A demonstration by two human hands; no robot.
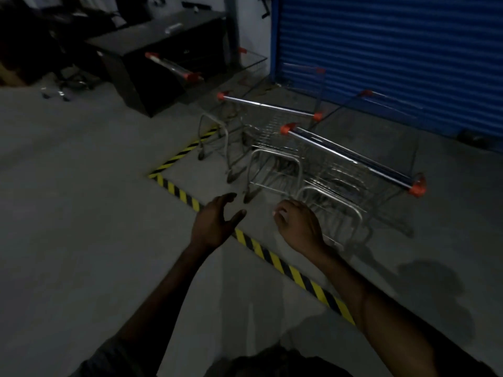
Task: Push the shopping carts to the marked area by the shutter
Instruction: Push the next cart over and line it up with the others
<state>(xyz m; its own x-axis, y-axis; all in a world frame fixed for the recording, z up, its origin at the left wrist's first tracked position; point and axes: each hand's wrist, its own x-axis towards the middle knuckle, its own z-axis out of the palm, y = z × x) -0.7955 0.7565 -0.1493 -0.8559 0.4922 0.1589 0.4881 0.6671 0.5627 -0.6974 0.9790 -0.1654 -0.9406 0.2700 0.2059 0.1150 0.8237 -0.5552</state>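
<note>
Three wire shopping carts with orange-capped handles stand inside yellow-and-black floor tape (275,261) in front of the blue shutter (394,55). The nearest cart (351,159) is closest to me, a second cart (268,106) stands behind it, and a third cart (174,67) sits further back by the cabinet. My left hand (215,221) hovers over the tape line with fingers spread, holding nothing. My right hand (298,227) hangs just short of the nearest cart's lower frame with fingers curled loosely and nothing in them. Neither hand touches a cart.
A dark cabinet (152,61) stands at the back left, next to the third cart. An office chair base (65,85) sits at the far left. Grey concrete floor (76,213) spreads to the left and toward me.
</note>
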